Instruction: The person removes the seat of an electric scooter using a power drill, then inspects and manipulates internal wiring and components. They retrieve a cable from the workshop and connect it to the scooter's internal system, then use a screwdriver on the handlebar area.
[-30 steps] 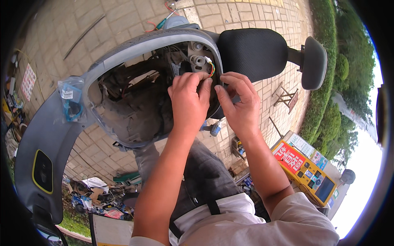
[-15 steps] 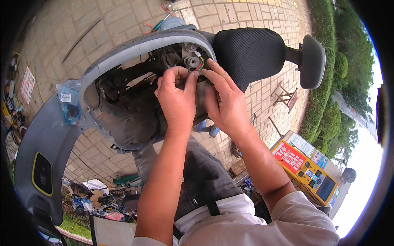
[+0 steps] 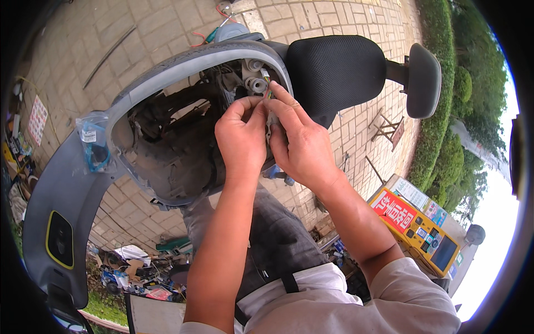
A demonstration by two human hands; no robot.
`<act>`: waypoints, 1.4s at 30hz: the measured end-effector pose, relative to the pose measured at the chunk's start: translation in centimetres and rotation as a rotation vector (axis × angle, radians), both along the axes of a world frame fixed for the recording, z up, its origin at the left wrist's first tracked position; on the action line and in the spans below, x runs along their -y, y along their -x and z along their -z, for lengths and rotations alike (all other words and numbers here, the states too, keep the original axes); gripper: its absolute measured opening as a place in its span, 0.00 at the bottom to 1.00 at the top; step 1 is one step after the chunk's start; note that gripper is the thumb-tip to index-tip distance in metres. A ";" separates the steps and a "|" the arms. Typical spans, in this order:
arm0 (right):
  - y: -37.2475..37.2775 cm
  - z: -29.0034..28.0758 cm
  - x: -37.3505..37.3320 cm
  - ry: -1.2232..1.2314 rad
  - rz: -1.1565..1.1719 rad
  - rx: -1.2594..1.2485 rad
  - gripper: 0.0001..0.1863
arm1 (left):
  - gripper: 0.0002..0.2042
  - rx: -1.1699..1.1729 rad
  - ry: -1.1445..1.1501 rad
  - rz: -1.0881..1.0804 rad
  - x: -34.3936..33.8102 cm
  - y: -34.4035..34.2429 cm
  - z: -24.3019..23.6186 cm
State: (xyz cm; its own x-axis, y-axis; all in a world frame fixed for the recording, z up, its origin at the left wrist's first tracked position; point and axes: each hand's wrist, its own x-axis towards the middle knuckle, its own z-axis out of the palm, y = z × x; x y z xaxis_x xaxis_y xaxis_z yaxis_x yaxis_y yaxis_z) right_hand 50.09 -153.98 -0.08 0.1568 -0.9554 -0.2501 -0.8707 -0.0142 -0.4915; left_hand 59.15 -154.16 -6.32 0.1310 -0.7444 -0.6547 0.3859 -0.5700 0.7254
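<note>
My left hand (image 3: 242,134) is closed at the inner right part of the open grey scooter body (image 3: 161,65), thumb and forefinger pinched on thin coloured wires (image 3: 267,93). Beside it, my right hand (image 3: 300,142) has its fingers bent around the same wires, index finger reaching up along them; exactly what its fingertips grip is partly hidden. Just above the hands are a pale ringed cylindrical fitting (image 3: 255,84) and a white connector (image 3: 265,74). Inside the body are dark wiring and frame parts.
A black seat (image 3: 336,72) with backrest (image 3: 423,80) adjoins the body. A bagged blue part (image 3: 95,156) lies on the left rim. Around are a blue power tool (image 3: 278,173), a small folding stool (image 3: 389,131), scattered parts (image 3: 139,270) and a yellow machine (image 3: 434,250) on paving (image 3: 94,39).
Both hands have shifted left and upward. My right fingers have closed in beside my left hand, the index finger now further along the wires, covering more of them. The view has shifted slightly.
</note>
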 end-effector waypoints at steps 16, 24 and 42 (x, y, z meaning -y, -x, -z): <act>0.0 0.0 1.1 -0.017 -0.037 -0.163 0.22 | 0.03 0.498 0.154 0.072 -0.1 1.0 0.4; 0.0 -0.5 1.7 -0.002 -0.214 -0.298 0.24 | 0.04 0.543 0.260 0.056 -0.6 0.8 1.2; -0.7 -1.2 3.0 -0.043 -0.787 -0.914 0.32 | 0.08 0.428 0.311 0.099 -3.7 0.5 2.6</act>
